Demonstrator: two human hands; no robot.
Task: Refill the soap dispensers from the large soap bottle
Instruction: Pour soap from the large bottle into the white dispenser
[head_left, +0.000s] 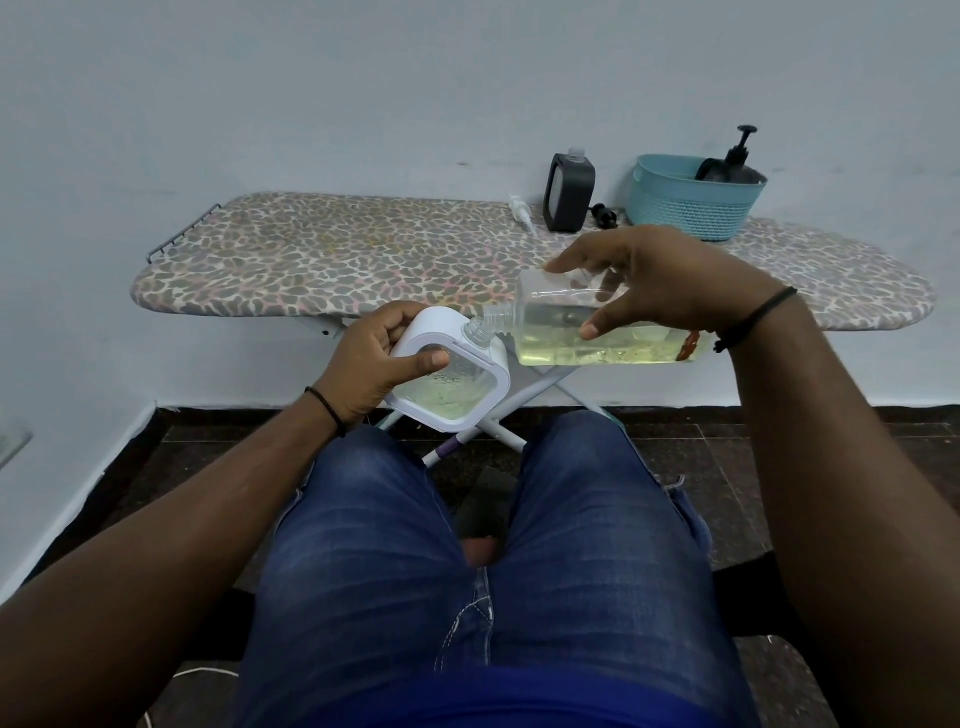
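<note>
My left hand (387, 358) grips a white square soap dispenser (462, 384), tilted, with its open clear neck pointing up and right. Yellowish soap with bubbles lies in its lower part. My right hand (649, 283) holds the large clear soap bottle (597, 332) on its side, fingers over the top and thumb on the near face. The bottle's open mouth meets the dispenser's neck. Yellow soap fills the lower half of the bottle. Both are held in the air in front of the ironing board (363, 254).
On the board's far right stand a dark grey dispenser (569, 192) with no pump, a white pump (521, 210) and a black cap (602, 215) lying beside it, and a teal basket (691, 208) holding a black pump bottle. My knees sit below.
</note>
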